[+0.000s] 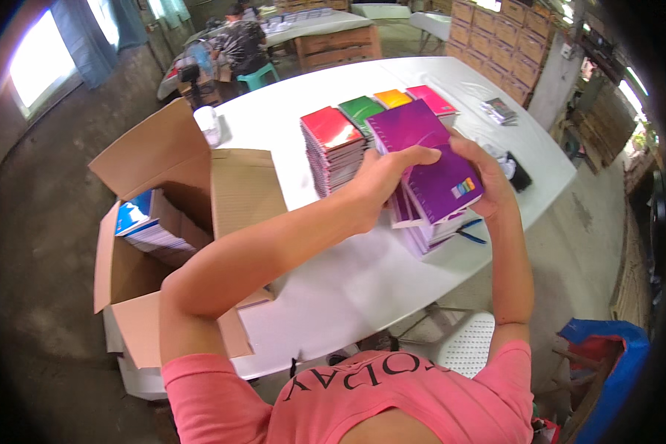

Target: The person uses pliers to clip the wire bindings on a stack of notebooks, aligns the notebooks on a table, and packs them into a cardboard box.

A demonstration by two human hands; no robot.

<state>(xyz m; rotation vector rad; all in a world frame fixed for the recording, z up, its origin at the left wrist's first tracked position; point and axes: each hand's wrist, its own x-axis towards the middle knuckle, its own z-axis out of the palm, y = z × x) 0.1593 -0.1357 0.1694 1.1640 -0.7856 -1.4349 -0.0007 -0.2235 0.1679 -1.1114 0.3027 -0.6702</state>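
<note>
Several purple spiral notebooks (414, 118) are gripped between both my hands over the white table. My left hand (383, 177) closes on their left side, its thumb lying across the top cover. My right hand (492, 177) wraps the right edge. More purple notebooks (431, 240) are piled just beneath; whether the held ones touch that pile I cannot tell. Beyond my hands stand stacks of red notebooks (331, 133), green notebooks (361, 111), orange notebooks (394, 98) and pink notebooks (431, 98). A blue-handled tool (472, 235), perhaps pliers, lies beside the purple pile.
At left, an open cardboard box (248, 185) holds blue notebooks (142, 212). A small stack (499, 112) and a dark object (520, 174) lie on the white table (333, 288). A white perforated seat (466, 344) is near me. Another person (246, 44) sits at the back.
</note>
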